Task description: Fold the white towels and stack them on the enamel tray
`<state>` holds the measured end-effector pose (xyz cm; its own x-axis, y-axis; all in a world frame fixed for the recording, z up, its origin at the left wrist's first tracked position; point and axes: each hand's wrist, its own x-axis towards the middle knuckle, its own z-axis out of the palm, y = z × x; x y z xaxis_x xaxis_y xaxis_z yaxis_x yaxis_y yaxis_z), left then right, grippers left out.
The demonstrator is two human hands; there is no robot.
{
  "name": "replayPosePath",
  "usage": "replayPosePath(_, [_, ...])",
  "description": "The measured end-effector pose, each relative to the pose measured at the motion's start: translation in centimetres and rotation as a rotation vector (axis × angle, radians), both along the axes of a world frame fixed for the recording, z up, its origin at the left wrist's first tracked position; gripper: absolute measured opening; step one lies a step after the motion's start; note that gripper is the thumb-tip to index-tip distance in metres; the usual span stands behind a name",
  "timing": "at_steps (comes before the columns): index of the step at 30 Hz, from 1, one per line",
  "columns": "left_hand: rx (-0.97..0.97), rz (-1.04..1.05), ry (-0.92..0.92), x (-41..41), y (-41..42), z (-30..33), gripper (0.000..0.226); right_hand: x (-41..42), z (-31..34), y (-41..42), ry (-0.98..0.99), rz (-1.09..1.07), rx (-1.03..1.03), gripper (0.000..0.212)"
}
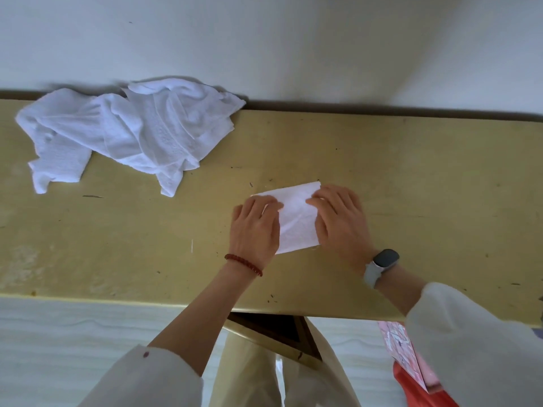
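A small folded white towel (296, 218) lies flat on the yellow table (411, 177), right of the middle. My left hand (254, 230) lies on its left edge, fingers curled at the cloth. My right hand (340, 218) covers its right edge, fingers bent over the cloth. A heap of crumpled white towels (132, 133) sits at the back left of the table against the wall. No enamel tray is in view.
The table runs along a white wall (264, 39). Its front edge (147, 301) is close to my body. Below the edge at the right are a pink printed sheet (402, 348) and something red (417, 389).
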<state>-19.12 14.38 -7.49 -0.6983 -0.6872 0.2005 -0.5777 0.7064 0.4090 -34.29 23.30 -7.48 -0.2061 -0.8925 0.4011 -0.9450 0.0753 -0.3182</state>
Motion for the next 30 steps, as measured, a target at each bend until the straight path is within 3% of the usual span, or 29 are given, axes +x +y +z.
replayPosePath(4, [-0.005, 0.027, -0.367, -1.3, 0.3, -1.2, 0.046, 1.3, -0.9, -2.3, 0.119, -0.034, 0.300, 0.040])
replayPosePath(9, [0.108, -0.018, -0.615, -1.3, 0.5, -2.1, 0.052, 1.8, -3.1, -1.7, 0.197, 0.063, 0.551, 0.047])
replayPosePath(13, [0.119, -0.030, -0.622, -0.3, -0.3, -2.7, 0.062, 0.9, -3.4, -1.7, 0.141, 0.071, 0.635, 0.051])
replayPosePath(18, [0.209, 0.026, -0.673, 1.3, -1.6, -2.3, 0.089, -0.8, -3.0, -0.9, 0.094, -0.032, 0.717, 0.060])
replayPosePath(21, [0.289, 0.029, -0.709, 1.3, -2.3, -1.4, 0.089, -1.7, -2.2, -1.0, -0.002, -0.075, 0.730, 0.068])
replayPosePath(25, [0.393, 0.034, -0.688, -0.3, -4.1, 0.4, 0.098, -2.5, -0.6, -2.8, -0.086, -0.108, 0.599, 0.057])
replayPosePath(27, [0.390, 0.032, -0.675, -1.2, -4.9, 0.9, 0.097, -2.8, 0.2, -4.2, -0.077, -0.027, 0.679, 0.059])
replayPosePath(30, [0.352, 0.022, -0.658, -2.1, -5.1, 1.2, 0.092, -3.1, 0.6, -6.0, -0.063, -0.038, 0.804, 0.044])
